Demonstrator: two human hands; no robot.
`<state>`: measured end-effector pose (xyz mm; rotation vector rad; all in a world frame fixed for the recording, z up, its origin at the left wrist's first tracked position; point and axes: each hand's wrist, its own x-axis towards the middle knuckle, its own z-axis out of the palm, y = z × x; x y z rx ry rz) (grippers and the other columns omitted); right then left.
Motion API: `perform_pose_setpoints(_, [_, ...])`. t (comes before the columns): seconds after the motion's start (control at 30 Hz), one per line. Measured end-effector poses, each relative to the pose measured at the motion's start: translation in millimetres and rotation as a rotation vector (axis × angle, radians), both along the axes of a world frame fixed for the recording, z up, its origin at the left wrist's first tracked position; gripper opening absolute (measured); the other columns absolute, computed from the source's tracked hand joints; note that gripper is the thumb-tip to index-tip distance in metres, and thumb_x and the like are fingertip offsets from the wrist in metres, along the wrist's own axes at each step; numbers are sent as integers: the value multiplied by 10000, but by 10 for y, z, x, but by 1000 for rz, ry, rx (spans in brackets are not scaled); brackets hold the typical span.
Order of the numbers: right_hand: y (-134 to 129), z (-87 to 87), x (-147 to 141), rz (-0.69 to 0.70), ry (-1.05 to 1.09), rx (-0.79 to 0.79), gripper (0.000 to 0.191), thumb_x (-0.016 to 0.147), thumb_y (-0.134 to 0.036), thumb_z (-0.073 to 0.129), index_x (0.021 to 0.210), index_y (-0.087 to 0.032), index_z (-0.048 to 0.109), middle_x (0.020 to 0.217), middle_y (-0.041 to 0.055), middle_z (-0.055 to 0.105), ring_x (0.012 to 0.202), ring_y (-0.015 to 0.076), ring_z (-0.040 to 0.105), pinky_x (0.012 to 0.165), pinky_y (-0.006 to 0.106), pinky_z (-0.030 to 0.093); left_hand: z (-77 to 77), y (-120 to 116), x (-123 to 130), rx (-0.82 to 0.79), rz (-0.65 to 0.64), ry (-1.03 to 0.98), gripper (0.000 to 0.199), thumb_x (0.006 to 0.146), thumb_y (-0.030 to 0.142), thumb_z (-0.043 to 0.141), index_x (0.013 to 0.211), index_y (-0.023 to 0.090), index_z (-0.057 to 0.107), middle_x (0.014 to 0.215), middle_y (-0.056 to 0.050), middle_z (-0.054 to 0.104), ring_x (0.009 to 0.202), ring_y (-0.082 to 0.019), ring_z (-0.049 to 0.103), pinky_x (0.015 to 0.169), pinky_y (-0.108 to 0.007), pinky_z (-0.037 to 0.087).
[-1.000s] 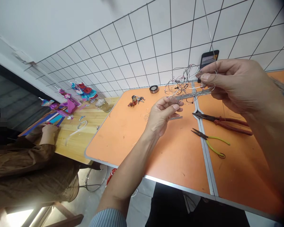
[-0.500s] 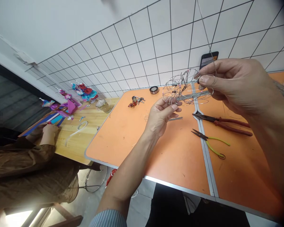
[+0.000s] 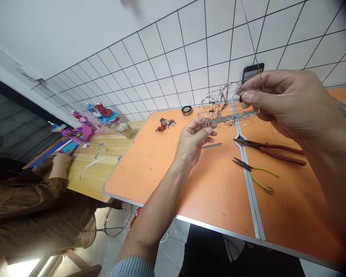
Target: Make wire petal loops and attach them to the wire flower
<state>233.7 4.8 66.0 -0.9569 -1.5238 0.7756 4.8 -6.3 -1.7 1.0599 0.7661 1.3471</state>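
A tangled wire frame [image 3: 219, 100] of thin silvery loops hangs above the orange table. My left hand [image 3: 194, 140] is closed on its near left end, thumb against the fingers. My right hand [image 3: 279, 96] pinches a straight wire [image 3: 249, 29] between thumb and forefinger, at the frame's right side; the wire rises steeply past the fingertips. Behind the frame, a bundle of straight wires [image 3: 236, 116] shows through the loops. More short wires [image 3: 213, 145] lie on the table behind my left hand.
On the orange table [image 3: 150, 165] lie red-handled pliers [image 3: 276, 150], yellow-handled pliers [image 3: 255, 171], keys [image 3: 165, 124] and a tape roll [image 3: 187, 110]. A phone [image 3: 252, 73] leans on the wall grid. Left, a person [image 3: 40, 219] sits at a wooden table with dolls [image 3: 102, 113] and a glass jar [image 3: 125, 130].
Both hands keep their grips on the wire frame and the wire. My left hand has shifted very slightly left; the whole view has moved a little.
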Motion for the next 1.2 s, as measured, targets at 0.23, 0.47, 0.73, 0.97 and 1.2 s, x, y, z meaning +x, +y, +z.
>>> perform_pose_setpoints(0.23, [-22,8,-6,4,2,-4,181,933,-286,901,1105,-227,900,874,33,704,646,59,496,497,179,346,-4,-5,12,51,32,4,418,681,389,1023,995,235,793,1021,-21,850,826,-130,760,716,-239,562])
perform_pose_setpoints(0.47, [5,-17,-2,12,15,20,189,935,-285,902,1115,-228,902,892,41,712,676,67,512,504,184,344,-42,-2,11,87,86,22,445,703,404,1023,1061,243,812,1055,-27,855,836,-135,763,723,-252,562])
perform_pose_setpoints(0.73, [-16,-25,-18,-34,-49,44,226,954,-336,875,1142,-212,893,880,30,708,629,48,474,477,176,324,-107,72,-3,135,83,16,448,719,455,1039,1039,224,826,1010,-27,850,805,-127,771,687,-236,567])
perform_pose_setpoints(0.97, [-49,12,-53,-56,-54,42,222,941,-338,873,1123,-212,898,848,24,697,632,45,489,487,161,354,-115,94,7,151,70,-6,425,696,477,1067,966,223,859,996,-31,857,785,-112,766,670,-211,580])
perform_pose_setpoints(1.2, [-66,13,-61,-68,-62,46,247,941,-347,876,1139,-200,903,853,37,722,643,48,506,505,153,382,-117,89,2,158,67,-4,410,712,479,1062,977,225,879,995,-32,862,782,-107,773,663,-198,580])
